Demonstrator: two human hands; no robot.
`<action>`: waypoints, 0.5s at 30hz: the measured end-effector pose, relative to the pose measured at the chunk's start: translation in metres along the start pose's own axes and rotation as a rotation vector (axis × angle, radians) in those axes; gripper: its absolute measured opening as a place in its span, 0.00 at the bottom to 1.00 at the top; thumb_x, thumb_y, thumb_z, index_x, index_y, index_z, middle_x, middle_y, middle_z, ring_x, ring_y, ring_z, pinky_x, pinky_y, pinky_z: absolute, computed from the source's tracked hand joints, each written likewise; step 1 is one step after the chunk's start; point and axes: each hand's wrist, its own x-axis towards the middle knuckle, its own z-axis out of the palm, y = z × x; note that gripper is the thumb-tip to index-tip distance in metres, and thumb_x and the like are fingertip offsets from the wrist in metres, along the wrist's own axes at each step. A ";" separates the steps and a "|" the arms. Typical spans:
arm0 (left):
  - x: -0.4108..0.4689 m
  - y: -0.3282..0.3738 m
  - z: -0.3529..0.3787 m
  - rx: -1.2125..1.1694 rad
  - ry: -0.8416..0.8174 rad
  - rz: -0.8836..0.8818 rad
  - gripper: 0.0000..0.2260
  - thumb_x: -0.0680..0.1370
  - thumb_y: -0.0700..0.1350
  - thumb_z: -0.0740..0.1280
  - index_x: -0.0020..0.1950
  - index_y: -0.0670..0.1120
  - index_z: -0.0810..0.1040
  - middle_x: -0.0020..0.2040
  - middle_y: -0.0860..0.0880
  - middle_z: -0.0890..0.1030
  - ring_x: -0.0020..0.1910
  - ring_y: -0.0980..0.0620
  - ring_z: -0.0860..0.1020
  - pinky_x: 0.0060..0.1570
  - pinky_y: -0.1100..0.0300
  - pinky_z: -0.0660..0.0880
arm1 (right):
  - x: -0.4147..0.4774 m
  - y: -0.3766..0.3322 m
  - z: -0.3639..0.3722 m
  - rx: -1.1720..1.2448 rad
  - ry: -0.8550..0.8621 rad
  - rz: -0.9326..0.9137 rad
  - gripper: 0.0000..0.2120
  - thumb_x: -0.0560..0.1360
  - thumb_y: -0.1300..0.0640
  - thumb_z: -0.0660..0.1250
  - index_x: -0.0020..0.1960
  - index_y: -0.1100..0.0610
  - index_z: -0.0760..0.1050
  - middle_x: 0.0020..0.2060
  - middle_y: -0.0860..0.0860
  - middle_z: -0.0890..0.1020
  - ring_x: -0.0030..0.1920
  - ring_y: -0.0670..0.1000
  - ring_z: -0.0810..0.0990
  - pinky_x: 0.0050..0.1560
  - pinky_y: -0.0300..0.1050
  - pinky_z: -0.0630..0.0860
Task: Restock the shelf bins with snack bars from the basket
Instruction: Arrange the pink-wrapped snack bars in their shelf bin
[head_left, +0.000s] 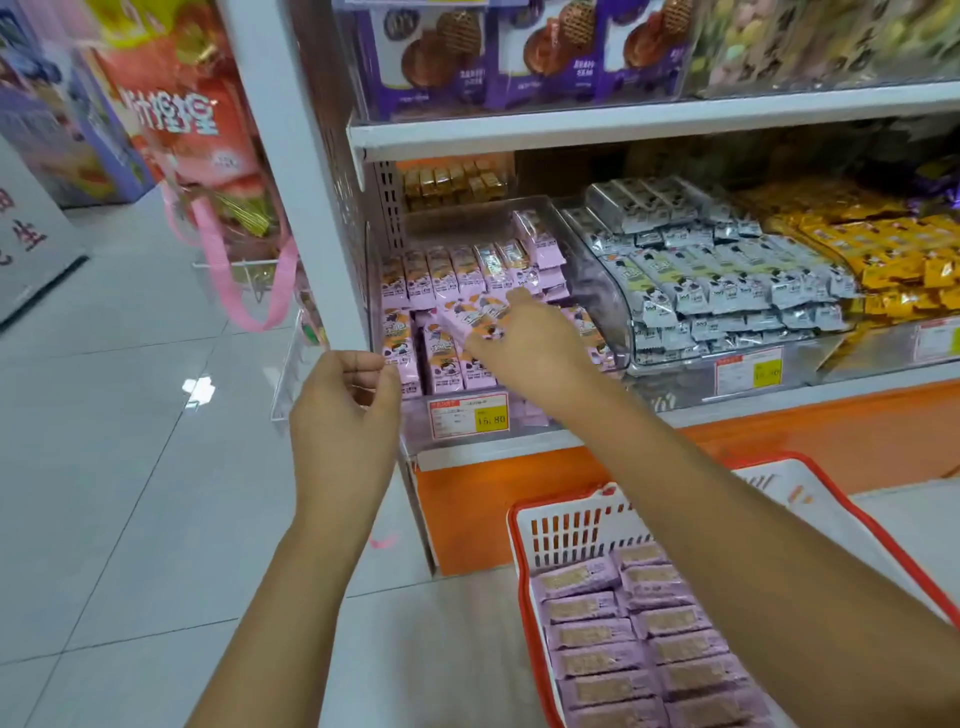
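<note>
The basket (571, 530), white with a red rim, sits on the floor under the right forearm, packed with rows of pink-wrapped snack bars (623, 639). Above it, the right hand (519, 343) reaches into the clear bin (597, 291) at the shelf's left end, its fingers curled round a few pink bars (470, 319) held over the ones already stacked there (452, 275). The left hand (343, 410) hovers at the bin's front left corner, fingers curled toward the thumb; I cannot tell whether it pinches anything. The bin's price tag (470, 415) reads 16.80; the wrapper print is too blurred to read. Beside it lie grey-white packets (727, 280), then yellow packets (893, 260). Purple biscuit boxes (467, 52) stand on the shelf above. A pink ribbon (228, 280) hangs to the left.
</note>
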 end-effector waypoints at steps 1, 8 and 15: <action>0.000 -0.003 0.001 0.017 -0.003 0.006 0.03 0.77 0.44 0.65 0.50 0.47 0.77 0.40 0.57 0.78 0.36 0.67 0.75 0.35 0.78 0.67 | 0.003 -0.004 0.010 -0.055 0.004 -0.001 0.27 0.77 0.42 0.62 0.68 0.59 0.66 0.53 0.57 0.78 0.54 0.59 0.77 0.44 0.47 0.73; 0.005 -0.020 0.008 0.163 -0.071 0.012 0.07 0.77 0.43 0.66 0.53 0.44 0.78 0.40 0.56 0.78 0.38 0.66 0.74 0.35 0.77 0.66 | 0.000 -0.029 0.047 -0.318 -0.044 0.023 0.35 0.81 0.39 0.52 0.78 0.61 0.49 0.72 0.63 0.64 0.72 0.63 0.59 0.70 0.54 0.59; 0.010 -0.022 0.012 0.164 -0.078 0.020 0.05 0.77 0.41 0.66 0.52 0.43 0.78 0.41 0.52 0.79 0.38 0.66 0.74 0.34 0.79 0.67 | -0.007 -0.041 0.059 -0.095 -0.085 0.040 0.33 0.82 0.43 0.48 0.78 0.63 0.45 0.76 0.64 0.51 0.75 0.62 0.50 0.74 0.55 0.50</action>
